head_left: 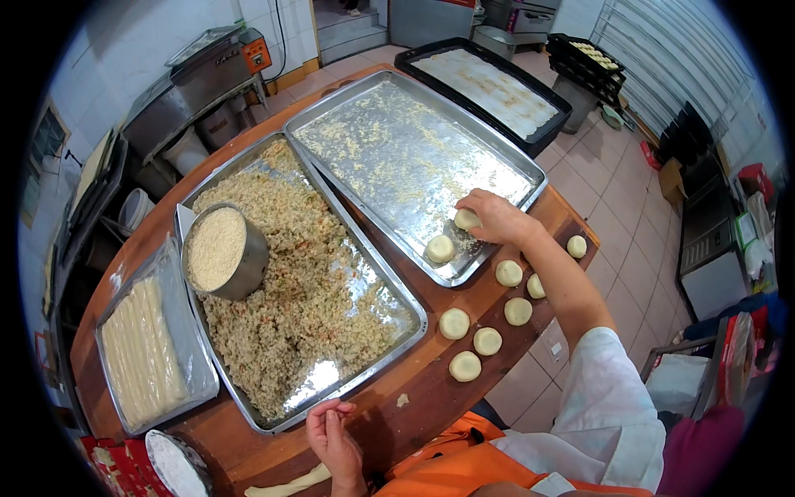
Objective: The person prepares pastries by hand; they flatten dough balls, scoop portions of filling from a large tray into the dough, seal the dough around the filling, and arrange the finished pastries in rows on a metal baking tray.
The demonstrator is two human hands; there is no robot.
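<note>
My right hand (489,217) grips a round dough piece (466,219) at the near right end of a steel tray (414,174) dusted with crumbs, beside another dough round (440,248). Several more rounds (453,324) lie on the wooden table to the right. My left hand (333,431) has curled fingers by the near rim of a tray of grainy mixture (306,315); anything inside them is too small to make out. A dough strip (286,482) lies below it. A steel pot of pale crumbs (217,247) stands in the mixture tray.
Wrapped dough logs (141,348) lie in a pan at left, near a bowl of white powder (174,470). A black-rimmed tray (484,91) stands behind the table, with stacked trays (592,62) farther back. A steel machine (199,83) lines the left wall. Equipment (708,248) stands at right.
</note>
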